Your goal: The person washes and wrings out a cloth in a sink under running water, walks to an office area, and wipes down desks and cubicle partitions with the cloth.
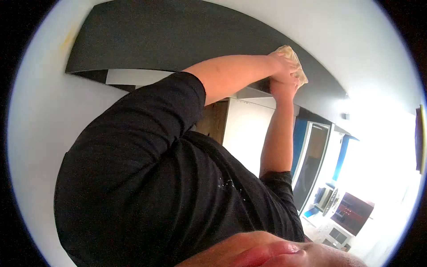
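Note:
My two hands meet at the edge of a dark grey panel or board, close together. Between them is a crumpled cream cloth, bunched up past the fingers. My left hand has its fingers curled over the cloth. Against it, my right hand grips the lower part of the same cloth, its fingers partly hidden by the left. Both arms are stretched out, bare below black sleeves.
A pale opening lies under the panel. Beyond my arms are a white panel, brown wood and a glazed door frame. A dark reddish screen and other equipment are at lower right, beside bright light.

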Demonstrator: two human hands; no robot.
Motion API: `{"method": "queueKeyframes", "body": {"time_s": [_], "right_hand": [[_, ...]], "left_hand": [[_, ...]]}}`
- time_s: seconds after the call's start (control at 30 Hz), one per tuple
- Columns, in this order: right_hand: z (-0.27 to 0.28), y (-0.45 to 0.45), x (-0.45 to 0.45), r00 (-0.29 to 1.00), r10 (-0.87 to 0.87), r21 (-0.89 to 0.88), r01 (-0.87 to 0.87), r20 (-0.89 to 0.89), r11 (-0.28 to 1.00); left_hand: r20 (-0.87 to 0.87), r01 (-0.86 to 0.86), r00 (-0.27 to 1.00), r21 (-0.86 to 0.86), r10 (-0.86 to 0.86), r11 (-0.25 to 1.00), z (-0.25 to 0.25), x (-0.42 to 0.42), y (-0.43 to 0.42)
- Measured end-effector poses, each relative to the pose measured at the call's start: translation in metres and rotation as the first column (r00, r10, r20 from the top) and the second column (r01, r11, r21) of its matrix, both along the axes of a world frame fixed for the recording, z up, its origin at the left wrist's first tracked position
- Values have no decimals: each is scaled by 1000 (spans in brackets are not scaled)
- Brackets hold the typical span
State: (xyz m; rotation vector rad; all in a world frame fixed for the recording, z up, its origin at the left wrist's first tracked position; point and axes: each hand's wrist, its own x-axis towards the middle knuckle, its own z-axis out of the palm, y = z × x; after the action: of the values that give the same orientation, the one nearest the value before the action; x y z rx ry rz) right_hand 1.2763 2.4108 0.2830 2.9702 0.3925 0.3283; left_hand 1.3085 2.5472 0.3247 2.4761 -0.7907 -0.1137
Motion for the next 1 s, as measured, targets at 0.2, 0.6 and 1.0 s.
{"method": "queueKeyframes", "body": {"time_s": [0.2, 0.6, 1.0], "right_hand": [[-4, 110, 6, 999, 50, 57, -50, 1, 997], [31, 409, -89, 962, 251, 18, -251, -105, 968], [58, 431, -97, 706, 632, 186, -607, -320, 772]], "left_hand": [[-19, -51, 998, 70, 52, 996, -2, 1, 110], [270, -439, 870, 44, 412, 897, -61, -82, 416], [176, -397, 915, 247, 362, 884, -4, -144, 495]]}}
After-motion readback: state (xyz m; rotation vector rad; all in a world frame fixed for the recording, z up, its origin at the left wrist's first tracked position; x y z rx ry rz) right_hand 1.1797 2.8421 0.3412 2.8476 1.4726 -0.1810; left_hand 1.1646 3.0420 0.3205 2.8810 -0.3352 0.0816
